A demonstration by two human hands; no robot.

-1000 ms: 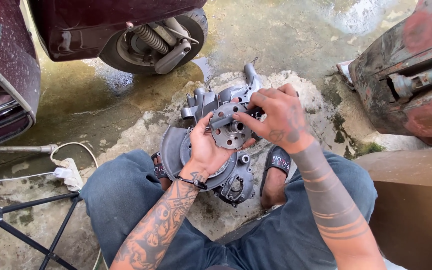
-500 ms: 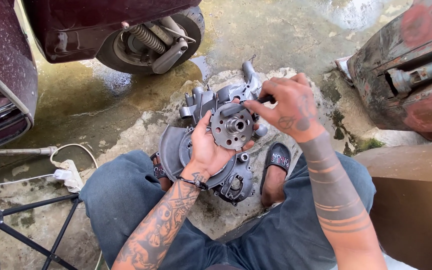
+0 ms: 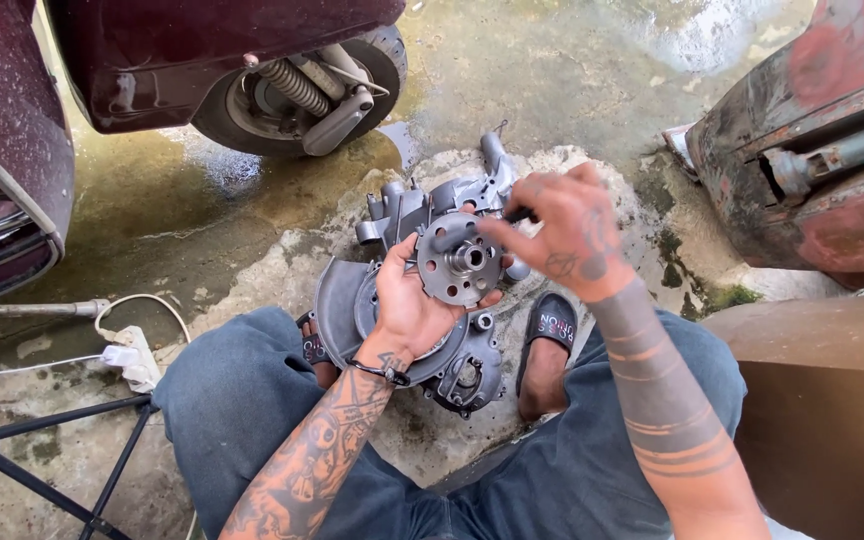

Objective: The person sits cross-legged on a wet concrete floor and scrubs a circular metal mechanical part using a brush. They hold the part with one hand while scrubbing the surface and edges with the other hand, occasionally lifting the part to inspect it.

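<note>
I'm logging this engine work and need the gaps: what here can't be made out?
Head view only:
- Round hub part: its underside, hidden by the left hand.
- Right hand: whatever its fingertips pinch, too small.
- Grey engine casing: middle hidden by hand and hub.
- Scooter: cut off by the top edge.

Grey hub (image 3: 459,262), maroon scooter (image 3: 202,50), blue jeans (image 3: 242,390)

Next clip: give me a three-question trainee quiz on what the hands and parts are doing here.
1. True or false: the left hand holds the round metal hub.
2. Where is the right hand? A) flat on the ground B) raised beside the hub, fingers pinched C) on the scooter wheel
3. What grey part lies on the ground between the person's feet?

Key: 1 true. 2 B. 3 The engine casing; whether the pinched fingers hold anything cannot be told.
</note>
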